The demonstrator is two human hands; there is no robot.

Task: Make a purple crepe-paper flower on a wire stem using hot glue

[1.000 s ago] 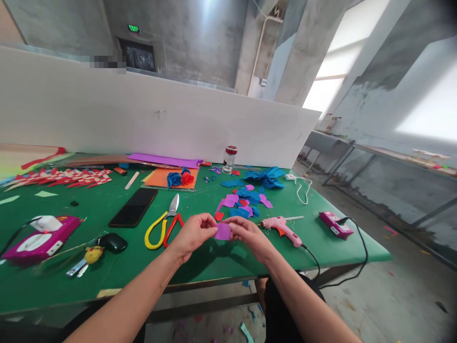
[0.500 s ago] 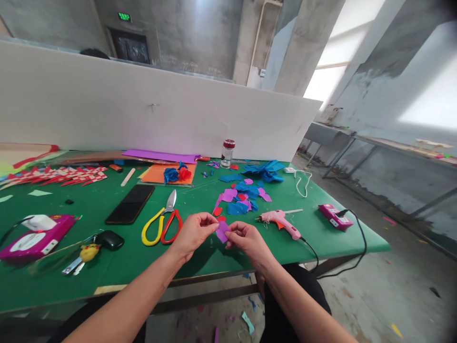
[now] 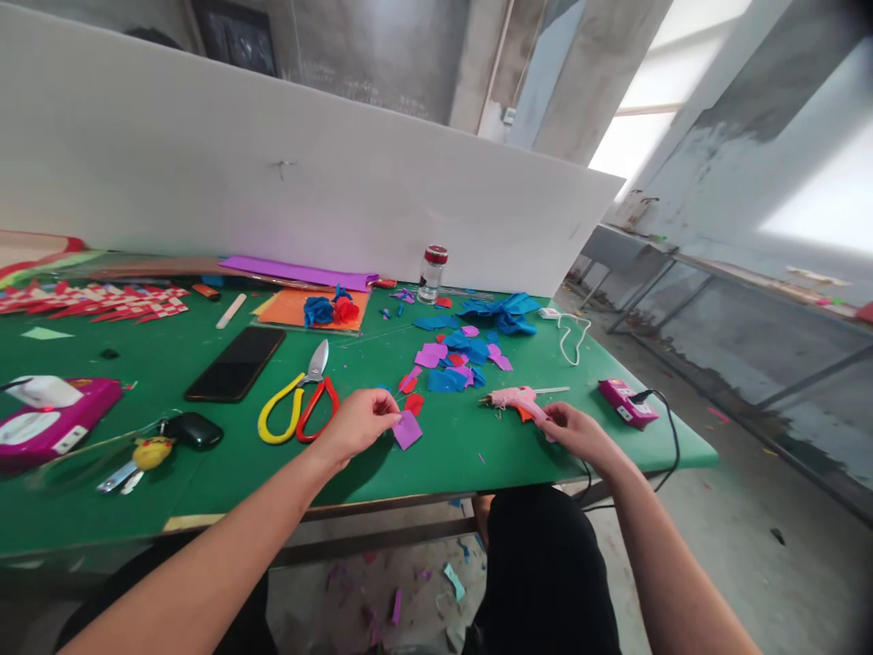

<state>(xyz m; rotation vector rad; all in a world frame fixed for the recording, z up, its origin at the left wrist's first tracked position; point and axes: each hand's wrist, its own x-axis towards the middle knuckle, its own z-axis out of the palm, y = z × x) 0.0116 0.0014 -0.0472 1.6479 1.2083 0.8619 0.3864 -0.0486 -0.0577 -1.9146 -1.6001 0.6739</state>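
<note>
My left hand (image 3: 360, 425) pinches a small purple paper piece (image 3: 407, 431) just above the green table, its fingers closed on one corner. Beside that piece lie red paper scraps (image 3: 413, 405). Over to the right, my right hand (image 3: 579, 433) has its fingers closed on the handle of a pink glue gun (image 3: 510, 398). The gun lies on its side on the table, nozzle toward the left and a glue stick out of its back. Scissors (image 3: 315, 368) with yellow and red handles lie left of my left hand.
Blue, purple and red paper pieces (image 3: 446, 380) lie mid-table, with a red-lidded jar (image 3: 433, 275) behind. Paper flowers (image 3: 332, 311) rest on orange paper at the back. A phone (image 3: 235, 364), keys (image 3: 195, 430) and a magenta power strip (image 3: 82, 423) are leftward. Another strip (image 3: 626, 403) sits right.
My right hand has let go of the purple paper and moved right to the glue gun's handle. My left hand keeps the paper and has shifted slightly left. The view has tilted down.
</note>
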